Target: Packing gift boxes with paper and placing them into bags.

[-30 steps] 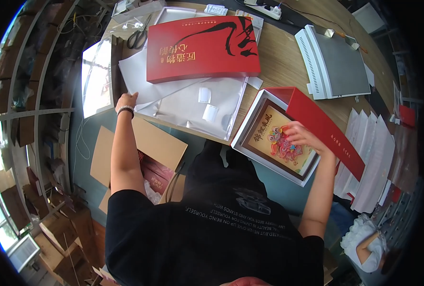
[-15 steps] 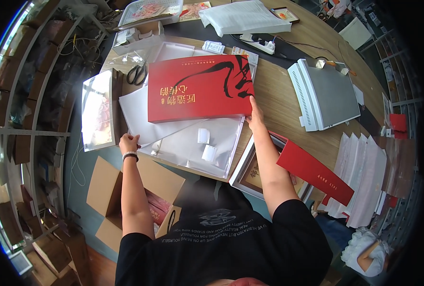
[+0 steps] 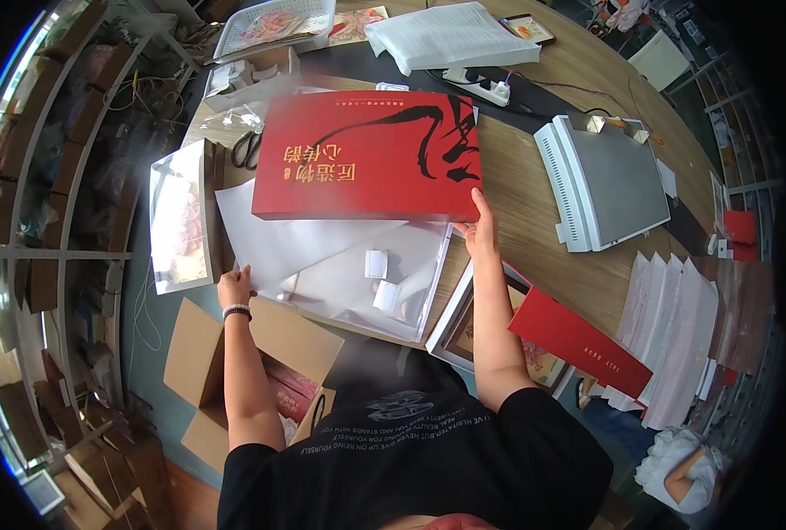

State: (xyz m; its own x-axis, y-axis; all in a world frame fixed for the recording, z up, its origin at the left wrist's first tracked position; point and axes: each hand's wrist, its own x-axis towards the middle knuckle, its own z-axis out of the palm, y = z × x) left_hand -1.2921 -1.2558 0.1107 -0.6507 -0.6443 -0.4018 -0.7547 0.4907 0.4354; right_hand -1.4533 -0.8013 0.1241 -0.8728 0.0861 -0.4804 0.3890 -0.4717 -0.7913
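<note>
On the wooden table [image 3: 534,221], seen from the head camera, a large flat red box [image 3: 371,156] with black brushwork and gold lettering lies atop translucent white wrapping sheets [image 3: 340,256], and everything else is best placed against that box. The person's right hand [image 3: 479,225] rests at the box's near right corner, fingers stretched fairly flat and thumb spread, touching the edge rather than gripping it. The left hand [image 3: 234,287] sits off the box's near left corner, at the table's edge, fingers curled loosely onto the margin of the wrapping sheets; whether it pinches the sheet or only presses it cannot be told.

By the look of it, the step in hand is settling the box squarely on the sheets before wrapping. The next move would call for a firm hold on the sheet edge with the left hand while the right keeps the box from sliding.

Just nearer than the box, two small white tabs [image 3: 379,278] lie on the sheets. Right of the box and nearer the person, under the right forearm, an open red case with a framed picture [image 3: 543,349] lies on the table. Farther right of the box stands a grey-white flat machine [image 3: 607,181]. Beyond the box a white power strip [image 3: 481,86] and a stack of white foam sheets [image 3: 450,34] lie. Left of the box, scissors [image 3: 247,148] and a glossy sleeve [image 3: 179,216]. Below the table's edge, near the left forearm, an open cardboard carton [image 3: 260,362] stands.
</note>
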